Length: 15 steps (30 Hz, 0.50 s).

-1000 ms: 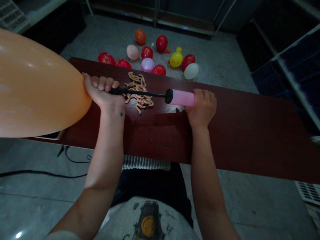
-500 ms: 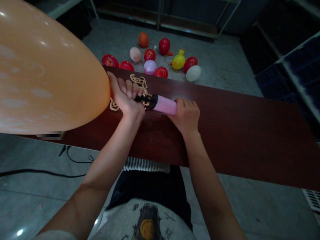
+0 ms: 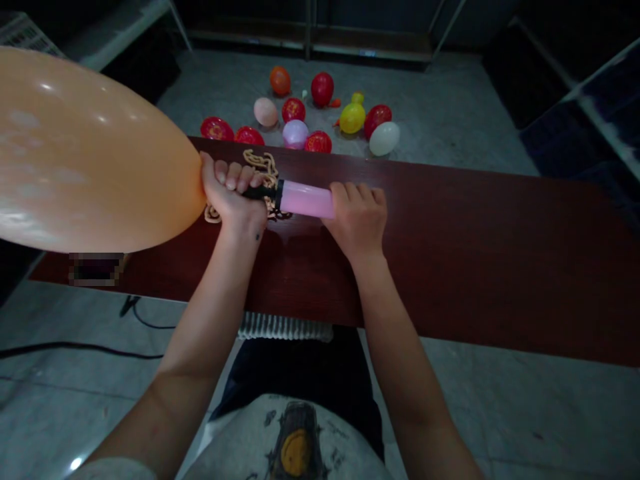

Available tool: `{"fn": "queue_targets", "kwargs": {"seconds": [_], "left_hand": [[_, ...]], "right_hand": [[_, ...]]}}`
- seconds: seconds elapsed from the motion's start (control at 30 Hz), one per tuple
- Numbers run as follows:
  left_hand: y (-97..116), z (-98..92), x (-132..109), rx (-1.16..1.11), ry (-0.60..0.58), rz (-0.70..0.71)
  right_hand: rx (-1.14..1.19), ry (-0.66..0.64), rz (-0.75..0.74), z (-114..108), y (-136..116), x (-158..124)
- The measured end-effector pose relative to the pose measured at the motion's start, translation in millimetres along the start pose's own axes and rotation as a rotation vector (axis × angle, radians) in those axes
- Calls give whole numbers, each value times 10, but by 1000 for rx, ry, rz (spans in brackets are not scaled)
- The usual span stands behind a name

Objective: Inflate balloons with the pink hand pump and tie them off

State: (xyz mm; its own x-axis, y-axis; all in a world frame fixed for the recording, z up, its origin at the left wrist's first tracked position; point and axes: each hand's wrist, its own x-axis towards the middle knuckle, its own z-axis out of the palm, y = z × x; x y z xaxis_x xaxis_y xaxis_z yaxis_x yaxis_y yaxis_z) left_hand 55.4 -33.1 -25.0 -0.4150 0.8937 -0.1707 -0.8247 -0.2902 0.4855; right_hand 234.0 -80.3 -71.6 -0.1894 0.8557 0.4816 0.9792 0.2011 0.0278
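Left grip (image 3: 234, 191), touching the orange balloon (image 3: 100, 157), clasps the pump's black end (image 3: 260, 193), right grip (image 3: 357, 217) its pink barrel (image 3: 306, 199)

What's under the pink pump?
Below the pump: dark red table, with tan strips around its black end. The left hand and pump hide some strips.

**One head-worn view, tipped forward and down**

The scene is viewed from the person's head, with the camera faced forward and downward. The shirt (image 3: 240, 437) is caught nearest, at the bottom edge. The tabletop (image 3: 475, 267) is spread across the middle, with the left hand (image 3: 234, 190) and right hand (image 3: 357, 220) seen from above. The floor (image 3: 435, 120) and a shelf (image 3: 370, 48) are shown farther off.
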Motion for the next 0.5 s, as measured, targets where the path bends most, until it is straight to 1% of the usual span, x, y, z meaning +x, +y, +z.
{"fn": "queue_targets", "kwargs": {"seconds": [0.13, 0.23, 0.37, 0.5], "left_hand": [[108, 36, 2, -121, -6, -9], [193, 42, 36, -185, 47, -10], [311, -17, 111, -248, 101, -12], [403, -92, 162, -282, 68, -10]], "right_hand": [[-11, 6, 47, 4, 102, 1], [-46, 20, 106, -7, 232, -16], [-100, 36, 179, -5, 409, -54], [-111, 69, 212, 36, 525, -75]]}}
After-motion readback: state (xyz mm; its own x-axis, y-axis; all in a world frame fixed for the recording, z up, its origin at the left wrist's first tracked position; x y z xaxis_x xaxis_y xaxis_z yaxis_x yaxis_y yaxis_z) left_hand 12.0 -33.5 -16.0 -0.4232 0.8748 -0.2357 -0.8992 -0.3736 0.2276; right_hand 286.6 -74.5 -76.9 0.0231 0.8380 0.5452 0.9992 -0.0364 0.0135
